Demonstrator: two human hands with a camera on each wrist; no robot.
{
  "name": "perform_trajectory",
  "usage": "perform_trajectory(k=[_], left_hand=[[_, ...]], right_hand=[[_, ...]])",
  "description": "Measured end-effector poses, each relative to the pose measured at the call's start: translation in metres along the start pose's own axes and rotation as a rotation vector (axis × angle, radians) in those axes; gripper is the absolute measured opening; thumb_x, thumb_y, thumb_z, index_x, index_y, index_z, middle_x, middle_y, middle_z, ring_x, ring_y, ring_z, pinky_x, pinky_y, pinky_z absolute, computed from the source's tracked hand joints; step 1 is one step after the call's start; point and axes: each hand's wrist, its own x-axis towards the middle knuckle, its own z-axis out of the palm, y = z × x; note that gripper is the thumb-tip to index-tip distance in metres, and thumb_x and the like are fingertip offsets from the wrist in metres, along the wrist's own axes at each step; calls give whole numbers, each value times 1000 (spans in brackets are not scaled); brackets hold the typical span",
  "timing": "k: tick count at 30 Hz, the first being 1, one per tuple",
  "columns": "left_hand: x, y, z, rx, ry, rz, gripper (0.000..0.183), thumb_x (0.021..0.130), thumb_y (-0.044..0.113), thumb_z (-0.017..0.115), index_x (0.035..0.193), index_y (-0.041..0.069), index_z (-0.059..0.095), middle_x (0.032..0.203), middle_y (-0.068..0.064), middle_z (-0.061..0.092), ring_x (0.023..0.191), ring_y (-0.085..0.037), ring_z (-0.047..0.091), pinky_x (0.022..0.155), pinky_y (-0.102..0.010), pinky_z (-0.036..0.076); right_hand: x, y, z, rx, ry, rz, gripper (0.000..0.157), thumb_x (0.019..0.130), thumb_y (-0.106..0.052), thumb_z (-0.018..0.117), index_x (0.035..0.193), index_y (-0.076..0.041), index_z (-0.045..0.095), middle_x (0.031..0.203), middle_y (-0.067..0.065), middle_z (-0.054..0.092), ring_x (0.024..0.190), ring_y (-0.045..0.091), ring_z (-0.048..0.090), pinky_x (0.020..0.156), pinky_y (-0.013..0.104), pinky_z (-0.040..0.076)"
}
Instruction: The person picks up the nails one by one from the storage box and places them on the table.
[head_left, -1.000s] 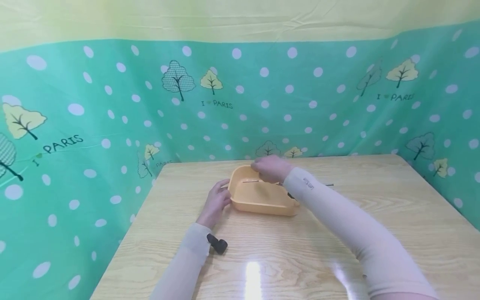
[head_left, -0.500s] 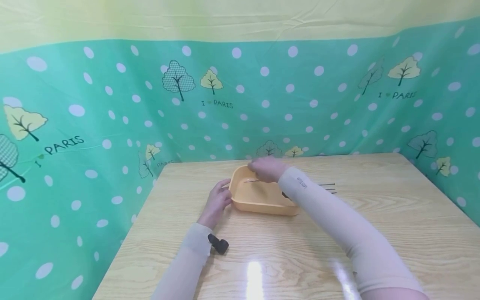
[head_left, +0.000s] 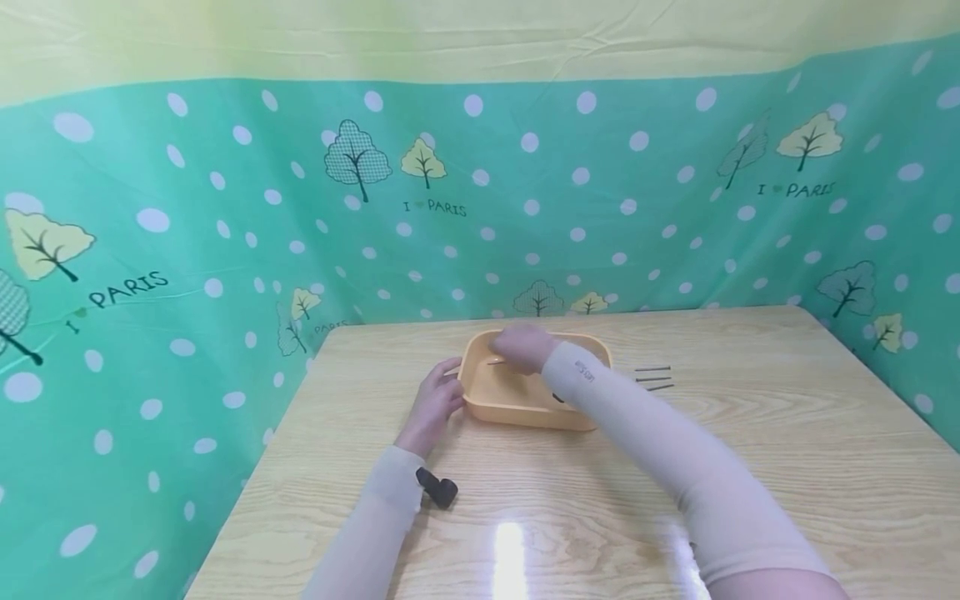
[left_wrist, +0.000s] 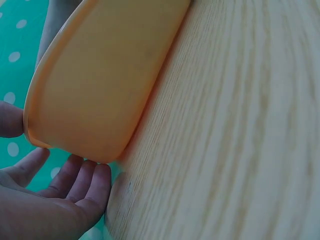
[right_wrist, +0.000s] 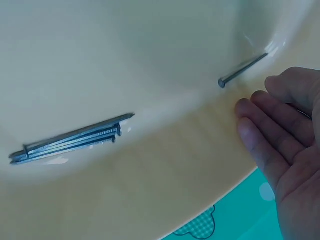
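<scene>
My left hand (head_left: 431, 407) is at the left end of a light orange tray (head_left: 532, 414), fingertips touching the outside of its wall, as the left wrist view shows. My right hand (head_left: 522, 347) is over the inside of the tray near the far wall. In the right wrist view its loosely bent fingers (right_wrist: 272, 145) hold nothing. A single steel nail (right_wrist: 242, 71) lies on the tray floor near those fingertips. Farther along, several nails (right_wrist: 70, 142) lie bunched side by side; the right hand and sleeve hide this bunch in the head view.
Three more nails (head_left: 654, 379) lie in a loose row on the wooden table (head_left: 757, 400), right of the tray. A green dotted curtain (head_left: 525, 192) rises behind the table and on both sides. A black wrist camera (head_left: 438, 489) sits on the left sleeve.
My right hand has shifted left and slightly nearer inside the tray. Its sleeve has moved off the three nails on the table, which now show fully. The left hand and tray stay nearly in place.
</scene>
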Motion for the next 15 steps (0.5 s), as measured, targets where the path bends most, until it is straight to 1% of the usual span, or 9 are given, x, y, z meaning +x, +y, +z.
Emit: perform_trajectory(k=[1, 2, 4, 5, 8, 9, 11, 14, 15], left_hand=[[0, 0, 0, 1, 1, -2, 54, 80, 0, 45, 133, 12, 38, 129, -19, 43, 113, -33, 48, 93, -38, 45], [0, 0, 0, 5, 3, -5, 54, 80, 0, 46, 132, 12, 39, 129, -19, 43, 113, -33, 48, 93, -38, 45], [0, -1, 0, 8, 2, -10, 54, 79, 1, 46, 131, 13, 39, 129, -19, 43, 114, -32, 48, 93, -37, 45], [0, -1, 0, 10, 2, -12, 54, 79, 0, 46, 131, 13, 40, 129, -19, 43, 114, -32, 48, 93, -37, 45], [0, -1, 0, 5, -2, -4, 54, 79, 0, 45, 131, 12, 40, 129, -20, 42, 114, -34, 48, 93, -38, 45], [-1, -1, 0, 1, -3, -3, 54, 79, -1, 45, 131, 12, 40, 130, -21, 42, 114, -34, 48, 93, -39, 44], [-1, -1, 0, -3, -4, 2, 54, 79, -1, 45, 131, 12, 40, 130, -21, 42, 114, -35, 48, 93, -39, 44], [-1, 0, 0, -9, -2, 7, 54, 79, -1, 45, 131, 12, 40, 130, -21, 42, 114, -35, 47, 94, -40, 43], [-1, 0, 0, -9, -2, 11, 54, 78, -1, 45, 131, 12, 40, 130, -21, 42, 114, -36, 47, 94, -41, 43]], right_hand=[[1, 0, 1, -34, -9, -15, 24, 93, -26, 41, 99, -14, 61, 75, 0, 59, 65, 14, 53, 62, 26, 46], [1, 0, 3, -21, -13, -5, 25, 93, -28, 41, 99, -14, 61, 77, 0, 60, 67, 14, 54, 63, 26, 45], [2, 0, 7, 95, -29, 61, 30, 93, -34, 38, 98, -15, 61, 79, 1, 62, 67, 14, 56, 63, 27, 46], [3, 1, 9, 173, -34, 98, 33, 92, -36, 37, 97, -14, 61, 80, 3, 63, 67, 16, 57, 62, 29, 47], [5, 3, 14, 308, -45, 149, 35, 89, -39, 39, 94, -13, 62, 81, 5, 64, 66, 18, 59, 59, 32, 50], [5, 3, 15, 326, -50, 150, 35, 89, -39, 39, 94, -13, 62, 80, 5, 64, 65, 19, 59, 58, 32, 50], [7, 3, 17, 334, -49, 149, 36, 88, -39, 39, 91, -12, 63, 76, 5, 64, 63, 19, 59, 57, 33, 50], [9, 3, 18, 210, -40, 72, 32, 89, -34, 40, 87, -12, 63, 69, 3, 61, 58, 18, 57, 54, 30, 49], [10, 3, 18, 151, -33, 37, 29, 90, -32, 41, 88, -13, 62, 68, 1, 60, 57, 17, 56, 54, 28, 49]])
